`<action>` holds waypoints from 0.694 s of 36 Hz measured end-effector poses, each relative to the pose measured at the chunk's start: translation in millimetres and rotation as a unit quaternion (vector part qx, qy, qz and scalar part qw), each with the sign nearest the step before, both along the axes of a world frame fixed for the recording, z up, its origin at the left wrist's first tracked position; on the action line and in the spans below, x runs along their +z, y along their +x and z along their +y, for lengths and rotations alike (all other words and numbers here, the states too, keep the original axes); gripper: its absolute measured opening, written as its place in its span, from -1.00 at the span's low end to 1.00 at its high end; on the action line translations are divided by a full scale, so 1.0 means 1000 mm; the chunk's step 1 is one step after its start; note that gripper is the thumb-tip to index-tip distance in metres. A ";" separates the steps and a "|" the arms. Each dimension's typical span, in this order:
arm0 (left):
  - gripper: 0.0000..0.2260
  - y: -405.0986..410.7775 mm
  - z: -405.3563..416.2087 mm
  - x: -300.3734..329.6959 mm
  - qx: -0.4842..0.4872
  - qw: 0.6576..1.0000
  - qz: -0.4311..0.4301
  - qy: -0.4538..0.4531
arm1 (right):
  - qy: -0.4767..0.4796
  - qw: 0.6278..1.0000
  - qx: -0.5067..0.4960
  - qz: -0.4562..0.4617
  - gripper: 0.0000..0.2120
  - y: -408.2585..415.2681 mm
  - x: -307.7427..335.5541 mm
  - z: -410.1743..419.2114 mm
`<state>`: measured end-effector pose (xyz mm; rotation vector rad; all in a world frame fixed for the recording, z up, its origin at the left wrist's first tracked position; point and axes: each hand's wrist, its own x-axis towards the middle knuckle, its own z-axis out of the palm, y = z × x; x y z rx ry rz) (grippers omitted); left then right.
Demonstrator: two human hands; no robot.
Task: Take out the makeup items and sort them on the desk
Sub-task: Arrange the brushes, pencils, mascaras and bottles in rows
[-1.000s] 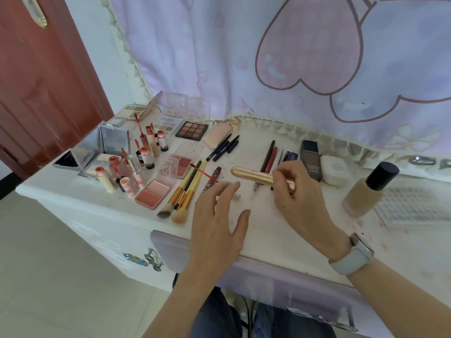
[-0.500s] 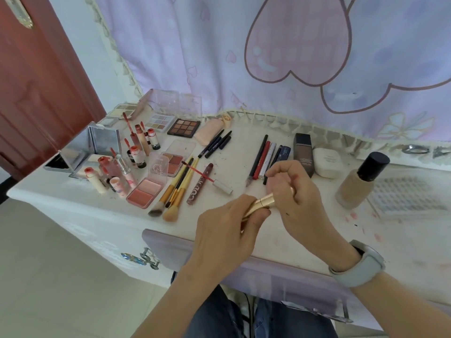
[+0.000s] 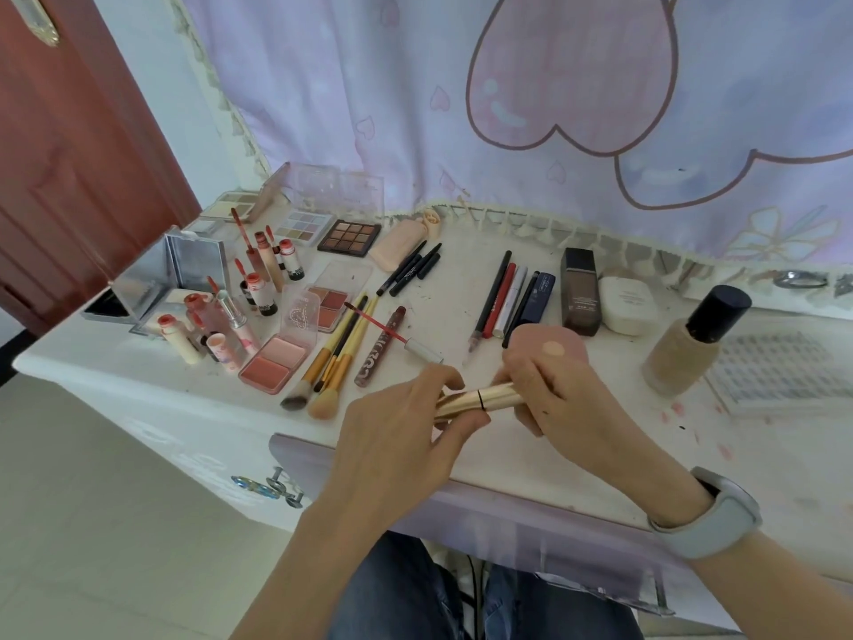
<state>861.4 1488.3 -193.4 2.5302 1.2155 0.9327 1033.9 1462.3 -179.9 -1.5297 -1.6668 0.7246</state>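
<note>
White desk (image 3: pixel 138 371) under a lilac curtain (image 3: pixel 415 108) printed with pink hearts; red-brown door (image 3: pixel 69 154) off to the left. Near the front edge of the desk, a gold tube (image 3: pixel 480 399) lifted clear of the surface and lying almost level between both hands. Left hand (image 3: pixel 406 436) curled round the tube's left end, thumb beneath and fingers over the top; right hand (image 3: pixel 549 390) clasping the right end, fingers wrapped over it, grey watch (image 3: pixel 711 519) on that wrist. A thin dark seam visible across the middle of the tube, between the two grips. Just behind the tube, half hidden by the right hand, a pink sponge (image 3: pixel 554 346). Left of the tube, a bundle of yellow-handled brushes (image 3: pixel 332 362) with bristles toward the desk edge; further left, an open blush compact (image 3: pixel 277 362) and a cluster of lip tints (image 3: pixel 258 279). Behind the tube, a row of pencils (image 3: pixel 503 297) and a dark foundation bottle (image 3: pixel 579 293); right of the tube, a beige foundation bottle with a black cap (image 3: pixel 692 344).
</note>
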 end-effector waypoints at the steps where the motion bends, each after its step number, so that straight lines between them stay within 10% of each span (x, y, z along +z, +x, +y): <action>1: -0.73 0.000 0.001 -0.002 -0.003 1.000 -0.005 0.001 | 0.029 1.000 -0.005 0.001 -0.72 0.000 -0.001 -0.001; 6: -0.66 -0.004 0.005 -0.008 -0.013 0.997 -0.055 -0.061 | 0.161 0.982 0.058 -0.079 -0.70 0.009 -0.006 0.000; 25: -0.55 -0.014 0.009 -0.009 -0.005 0.996 -0.043 0.074 | 0.083 0.995 0.046 0.002 -0.69 0.001 -0.004 0.003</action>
